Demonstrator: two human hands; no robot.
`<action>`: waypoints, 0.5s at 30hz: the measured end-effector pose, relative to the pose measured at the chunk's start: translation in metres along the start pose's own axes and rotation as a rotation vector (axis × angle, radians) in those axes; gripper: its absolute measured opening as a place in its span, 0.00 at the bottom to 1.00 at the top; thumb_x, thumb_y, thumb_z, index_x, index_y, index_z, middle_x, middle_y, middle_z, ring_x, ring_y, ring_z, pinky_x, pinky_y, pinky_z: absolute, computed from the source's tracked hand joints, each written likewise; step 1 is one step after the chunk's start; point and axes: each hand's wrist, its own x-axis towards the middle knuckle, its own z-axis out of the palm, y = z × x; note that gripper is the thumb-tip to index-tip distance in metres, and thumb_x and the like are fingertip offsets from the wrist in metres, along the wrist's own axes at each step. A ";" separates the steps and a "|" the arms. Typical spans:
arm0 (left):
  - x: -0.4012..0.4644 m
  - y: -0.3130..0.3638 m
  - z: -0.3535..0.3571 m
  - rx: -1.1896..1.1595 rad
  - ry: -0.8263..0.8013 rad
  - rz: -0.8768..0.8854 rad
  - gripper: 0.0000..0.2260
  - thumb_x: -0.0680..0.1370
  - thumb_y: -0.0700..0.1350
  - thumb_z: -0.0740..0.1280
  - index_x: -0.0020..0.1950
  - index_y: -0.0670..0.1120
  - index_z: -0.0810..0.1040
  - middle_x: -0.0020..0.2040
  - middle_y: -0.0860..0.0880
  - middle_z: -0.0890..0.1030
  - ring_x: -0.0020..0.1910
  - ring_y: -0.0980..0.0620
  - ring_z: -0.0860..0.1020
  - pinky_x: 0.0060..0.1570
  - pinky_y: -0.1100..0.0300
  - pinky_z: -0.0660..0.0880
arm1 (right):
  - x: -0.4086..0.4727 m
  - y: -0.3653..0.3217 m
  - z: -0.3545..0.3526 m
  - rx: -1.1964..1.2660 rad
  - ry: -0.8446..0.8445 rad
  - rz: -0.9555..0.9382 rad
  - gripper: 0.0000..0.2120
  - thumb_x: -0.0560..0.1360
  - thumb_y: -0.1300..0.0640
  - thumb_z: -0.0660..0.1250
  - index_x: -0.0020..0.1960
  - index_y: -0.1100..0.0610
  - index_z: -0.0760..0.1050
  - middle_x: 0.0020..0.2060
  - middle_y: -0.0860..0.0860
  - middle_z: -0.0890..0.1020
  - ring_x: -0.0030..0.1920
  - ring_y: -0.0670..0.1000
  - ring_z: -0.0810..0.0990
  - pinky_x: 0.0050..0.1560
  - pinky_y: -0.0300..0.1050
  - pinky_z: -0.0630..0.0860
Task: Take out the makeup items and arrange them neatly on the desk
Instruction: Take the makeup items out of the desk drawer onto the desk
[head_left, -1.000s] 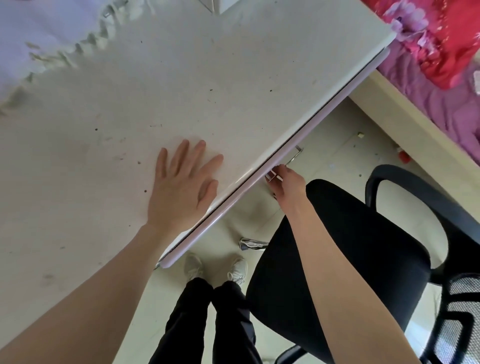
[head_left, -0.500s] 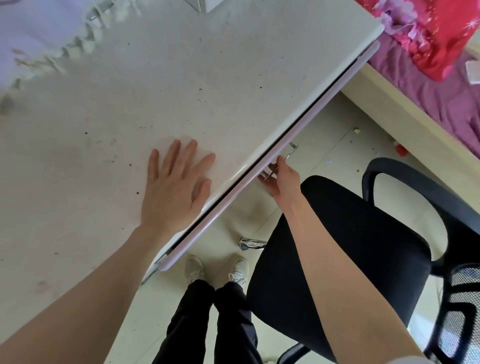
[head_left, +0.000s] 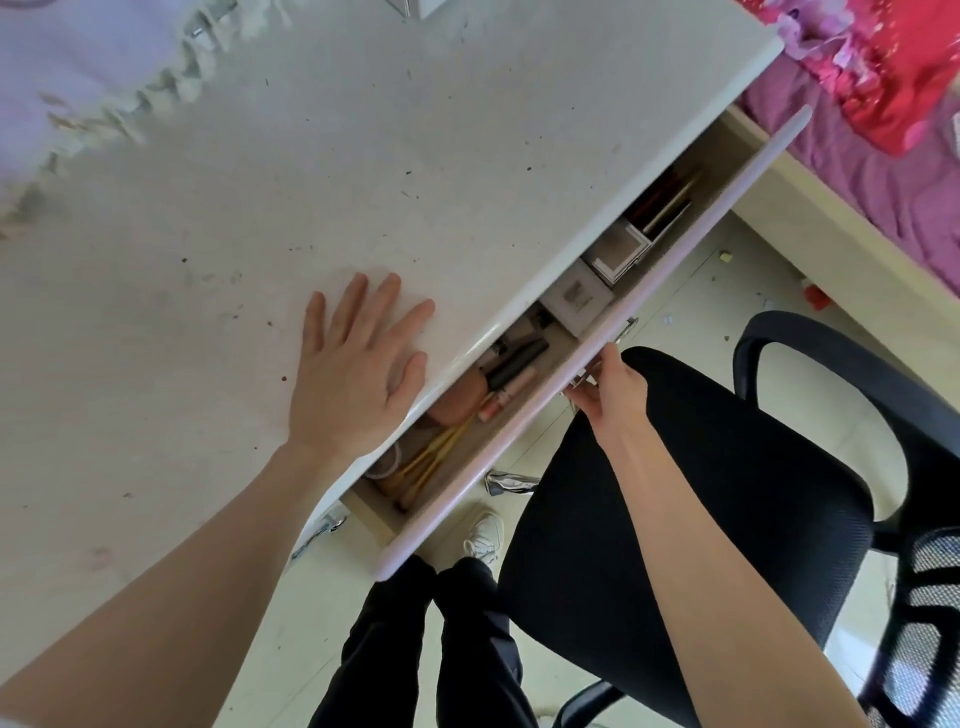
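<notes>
White bench, drawer part-open along its front edge. Left hand flat on top; right hand grips handle. Makeup items lie inside, lengthwise, nearer left hand.

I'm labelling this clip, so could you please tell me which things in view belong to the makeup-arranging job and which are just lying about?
Part of the job:
- drawer, partly open
- makeup tubes
- yellow-handled brushes
- small boxes
- desk
- right hand gripping the drawer handle
- left hand flat on the desk

Just lying about:
- black chair
- red bedding
</notes>
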 end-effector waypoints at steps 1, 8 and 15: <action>0.000 0.000 0.000 0.001 0.002 0.002 0.21 0.79 0.54 0.50 0.71 0.53 0.66 0.74 0.46 0.62 0.74 0.41 0.56 0.71 0.40 0.49 | 0.000 0.000 -0.005 0.001 0.001 0.005 0.09 0.77 0.56 0.64 0.40 0.59 0.75 0.34 0.52 0.79 0.37 0.51 0.81 0.39 0.45 0.82; 0.000 -0.002 0.004 0.009 0.059 0.020 0.20 0.78 0.53 0.54 0.70 0.52 0.67 0.73 0.45 0.64 0.73 0.40 0.59 0.71 0.39 0.51 | -0.008 0.002 -0.030 -0.009 -0.009 0.030 0.07 0.76 0.56 0.63 0.45 0.59 0.76 0.43 0.57 0.79 0.46 0.55 0.80 0.48 0.49 0.81; 0.000 -0.004 0.008 0.015 0.079 0.028 0.21 0.79 0.54 0.53 0.71 0.53 0.66 0.74 0.46 0.63 0.73 0.41 0.58 0.71 0.41 0.49 | -0.012 0.000 -0.051 0.102 -0.131 0.085 0.05 0.77 0.57 0.62 0.46 0.58 0.74 0.47 0.57 0.79 0.50 0.56 0.79 0.52 0.51 0.79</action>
